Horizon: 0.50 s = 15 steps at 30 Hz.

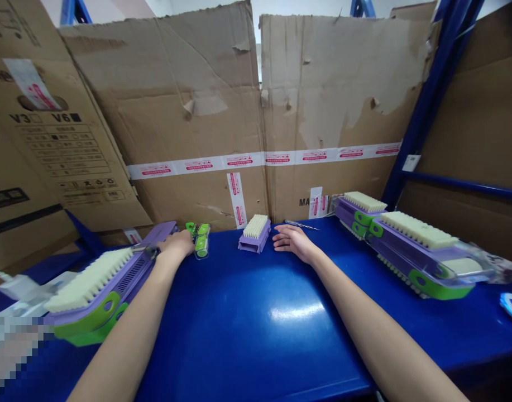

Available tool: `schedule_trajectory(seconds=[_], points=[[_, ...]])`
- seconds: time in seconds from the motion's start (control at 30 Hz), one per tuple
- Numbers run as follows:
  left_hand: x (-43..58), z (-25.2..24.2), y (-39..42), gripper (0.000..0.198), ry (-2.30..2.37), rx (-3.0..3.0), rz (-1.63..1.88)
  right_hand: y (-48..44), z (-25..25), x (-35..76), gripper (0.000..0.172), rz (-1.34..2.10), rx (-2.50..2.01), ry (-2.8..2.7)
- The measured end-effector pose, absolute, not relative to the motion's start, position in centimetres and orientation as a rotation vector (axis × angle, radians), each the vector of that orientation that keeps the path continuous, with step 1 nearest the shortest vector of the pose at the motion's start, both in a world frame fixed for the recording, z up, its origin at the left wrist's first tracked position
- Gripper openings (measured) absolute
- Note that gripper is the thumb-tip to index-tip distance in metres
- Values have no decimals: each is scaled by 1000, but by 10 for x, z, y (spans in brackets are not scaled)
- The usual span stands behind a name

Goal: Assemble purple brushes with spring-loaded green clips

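My left hand [178,244] reaches to the back left of the blue table, its fingers curled away and largely hidden. It lies between a purple plastic piece [163,230] and a small group of green and clear plastic parts [202,240]. What it holds, if anything, does not show. My right hand [295,241] is open, fingers stretched leftward, holding nothing. Just left of it stands a small purple block with cream bristle-like teeth [254,231], apart from the fingertips. A thin pointed metal tool [301,225] lies behind the right hand.
Longer purple-and-green toothed units lie on the left [94,279] and on the right [419,237]. A white plug [23,286] with a cable is at far left. Cardboard sheets [188,111] wall the back of the blue table [247,324]. A blue post [427,106] rises at right.
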<state>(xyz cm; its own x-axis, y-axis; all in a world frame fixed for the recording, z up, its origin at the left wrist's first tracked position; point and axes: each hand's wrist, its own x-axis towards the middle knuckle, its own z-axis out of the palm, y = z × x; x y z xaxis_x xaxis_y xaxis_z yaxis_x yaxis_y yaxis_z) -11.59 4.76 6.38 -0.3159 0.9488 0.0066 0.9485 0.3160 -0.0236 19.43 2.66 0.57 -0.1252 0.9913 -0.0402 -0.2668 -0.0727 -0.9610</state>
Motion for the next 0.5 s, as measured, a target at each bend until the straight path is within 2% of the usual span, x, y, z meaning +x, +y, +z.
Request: schedule_trajectory(seconds=[0.27, 0.5], points=[[-115, 65, 44, 29, -2407, -1866, -25, 26, 5, 195, 17, 1450, -985, -1075], [-121, 96, 32, 27, -2293, -1830, -185, 28, 4, 195, 18, 1451, -991, -1076]])
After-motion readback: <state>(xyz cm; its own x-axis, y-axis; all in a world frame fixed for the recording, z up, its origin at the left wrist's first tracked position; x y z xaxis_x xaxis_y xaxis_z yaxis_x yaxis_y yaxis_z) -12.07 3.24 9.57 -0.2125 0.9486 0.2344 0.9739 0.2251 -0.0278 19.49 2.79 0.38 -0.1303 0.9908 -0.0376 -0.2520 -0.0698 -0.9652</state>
